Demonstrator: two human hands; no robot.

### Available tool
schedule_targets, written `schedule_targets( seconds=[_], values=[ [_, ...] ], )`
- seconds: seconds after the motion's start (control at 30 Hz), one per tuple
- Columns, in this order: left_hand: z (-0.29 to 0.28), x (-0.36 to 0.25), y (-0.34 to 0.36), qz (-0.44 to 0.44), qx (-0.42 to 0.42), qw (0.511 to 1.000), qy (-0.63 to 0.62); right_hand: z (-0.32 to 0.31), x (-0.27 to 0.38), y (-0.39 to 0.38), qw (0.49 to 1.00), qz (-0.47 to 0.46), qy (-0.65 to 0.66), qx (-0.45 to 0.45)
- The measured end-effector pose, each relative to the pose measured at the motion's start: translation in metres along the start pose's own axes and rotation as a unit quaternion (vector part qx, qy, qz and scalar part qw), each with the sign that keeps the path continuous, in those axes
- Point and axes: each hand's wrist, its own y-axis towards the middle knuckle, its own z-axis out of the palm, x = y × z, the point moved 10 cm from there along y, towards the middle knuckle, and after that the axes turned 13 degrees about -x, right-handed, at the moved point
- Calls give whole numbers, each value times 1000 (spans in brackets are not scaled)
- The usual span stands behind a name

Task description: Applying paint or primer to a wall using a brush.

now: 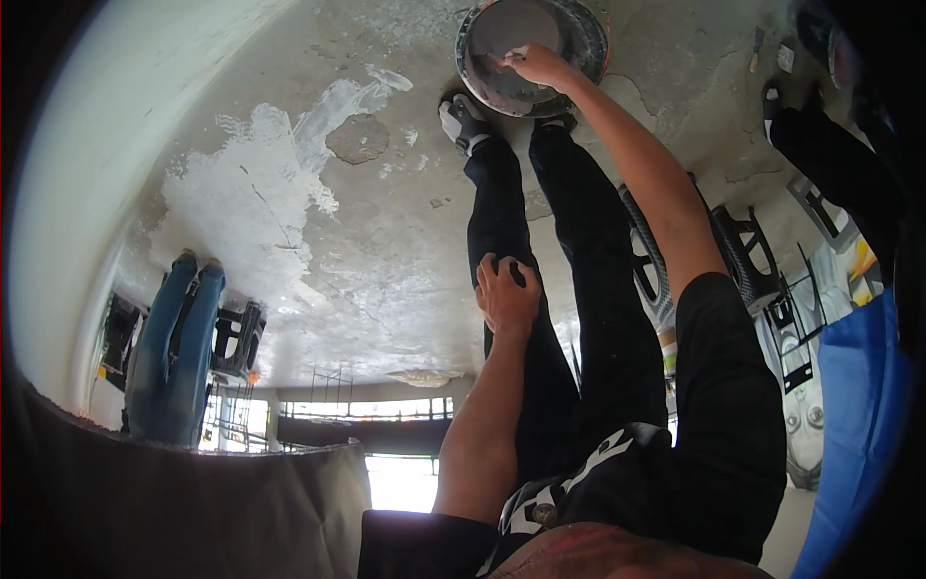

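Note:
A round, dark-rimmed basin (470, 72) stands on the floor just beyond my feet, with smooth grey wet-looking material (497, 24) in it. Over the basin reaches my right hand (540, 66), its fingers drawn together and pointing left. Whatever may be between those fingers is too small to make out. My left hand (508, 297) rests on my left leg in black trousers (500, 212), fingers apart and slightly curled, holding nothing.
White smears (241, 183) and a rough round patch (358, 139) mark the grey floor. Someone in blue jeans (169, 347) is at left; another person's dark trouser leg (834, 159) shows at right. Black stools (748, 256), a small hand tool (756, 48) and blue cloth (854, 405) are also at right.

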Motion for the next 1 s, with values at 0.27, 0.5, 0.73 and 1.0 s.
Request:
schedule_targets(
  seconds=[0.27,0.5,0.73,1.0],
  values=[
    [-1,-9,-1,4,-2,1000,-2,-21,8,-13,999,-18,-12,-47],
    [0,-13,0,7,-4,1000,0,8,-42,-7,976,-40,-203,-74],
    [-6,-5,1,3,-6,1000,12,-20,-44,-9,921,-98,-376,-13],
    [-2,-5,0,8,-3,1000,3,-60,-37,16,892,-93,-439,-52]
  ],
)
